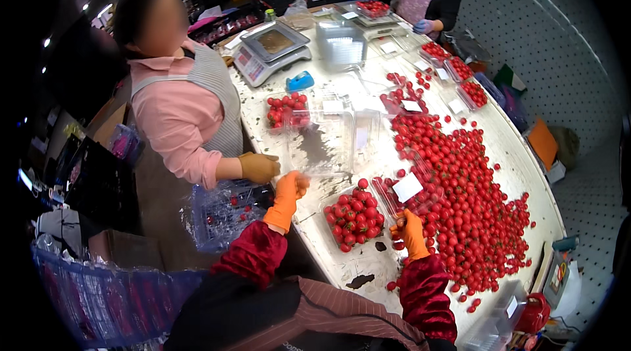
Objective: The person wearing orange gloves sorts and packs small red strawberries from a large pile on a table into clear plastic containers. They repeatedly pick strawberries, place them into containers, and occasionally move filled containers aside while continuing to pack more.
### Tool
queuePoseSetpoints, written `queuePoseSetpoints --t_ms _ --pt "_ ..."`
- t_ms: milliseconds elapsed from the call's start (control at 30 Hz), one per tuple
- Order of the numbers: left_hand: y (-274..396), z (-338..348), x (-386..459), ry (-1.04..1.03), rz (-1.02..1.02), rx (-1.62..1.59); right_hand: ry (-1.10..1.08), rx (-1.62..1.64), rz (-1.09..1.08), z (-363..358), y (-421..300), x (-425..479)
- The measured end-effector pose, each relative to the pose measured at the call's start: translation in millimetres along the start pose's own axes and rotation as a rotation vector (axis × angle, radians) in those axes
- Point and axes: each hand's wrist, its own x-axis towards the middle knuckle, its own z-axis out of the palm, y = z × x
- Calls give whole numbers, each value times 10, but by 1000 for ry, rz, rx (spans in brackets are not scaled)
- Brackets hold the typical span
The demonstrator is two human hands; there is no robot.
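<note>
My left hand (288, 198), in an orange glove, is at the table's near left edge beside a co-worker's gloved hand; its fingers are bent and blurred, and whether they hold anything does not show. My right hand (410, 235), also orange-gloved, has bent fingers at the near edge of a clear plastic lid (384, 198) with a white label (407, 187). Between my hands sits a clear plastic container filled with cherry tomatoes (354, 218), its lid side lying towards the tomato pile. A large heap of loose cherry tomatoes (463, 193) spreads to the right of my right hand.
A co-worker in pink sleeves stands at the left; another person stands at the far end. On the table (315, 247) are empty clear containers (320, 141), a filled one (287, 109), a blue tape dispenser (299, 81) and a scale (268, 55). A blue crate (217, 218) stands below the left edge.
</note>
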Motion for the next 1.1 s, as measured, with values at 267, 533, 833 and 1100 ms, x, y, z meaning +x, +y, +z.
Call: queuePoseSetpoints --t_ms 267,533,833,1100 --pt "365 411 -550 -297 -80 -179 -59 438 190 1100 21 768" --pt "-10 749 -1153 -492 -371 -77 -298 333 26 1322 -143 660" --pt "-684 461 -1302 -529 -610 -259 85 205 -106 -153 578 -832" --pt "-1154 -55 -972 -351 -686 -423 44 256 -60 -145 859 -1619"
